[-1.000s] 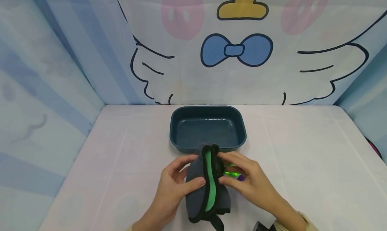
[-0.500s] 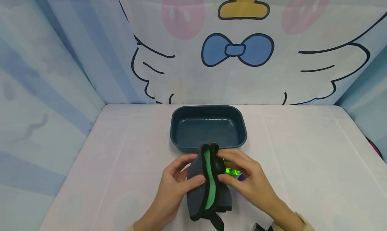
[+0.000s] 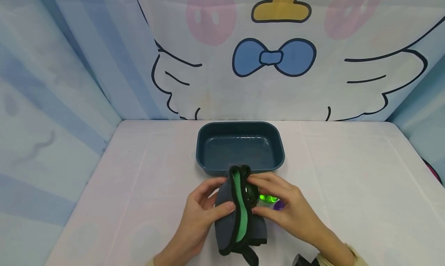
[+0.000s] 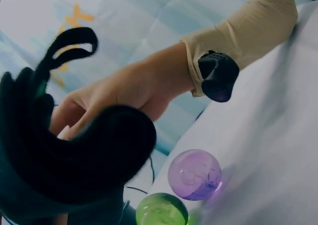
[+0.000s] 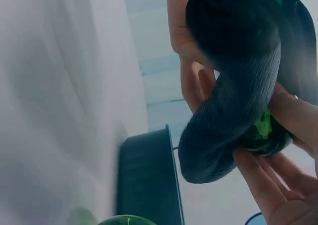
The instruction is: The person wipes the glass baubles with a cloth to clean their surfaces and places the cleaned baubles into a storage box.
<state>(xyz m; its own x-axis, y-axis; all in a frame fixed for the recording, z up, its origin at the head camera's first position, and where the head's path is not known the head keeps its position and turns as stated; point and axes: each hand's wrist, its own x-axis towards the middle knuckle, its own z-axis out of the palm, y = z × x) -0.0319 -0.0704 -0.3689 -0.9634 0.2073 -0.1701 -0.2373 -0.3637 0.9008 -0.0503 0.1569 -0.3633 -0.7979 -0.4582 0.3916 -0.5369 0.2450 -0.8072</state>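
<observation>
Slate-grey fabric pouch, black-edged, bright green along the slit, held above the pale table, just on the near side of the dark teal basin. Gripped in the left hand, thumb on the near side. Black loop strap hanging at the near end. Dark green clear ball pinched between thumb and fingers of the right hand, against the pouch's right side; partly inside or merely alongside, cannot tell. Beyond, on the table, close together: bright green ball, purple ball, both partly behind the right hand.
</observation>
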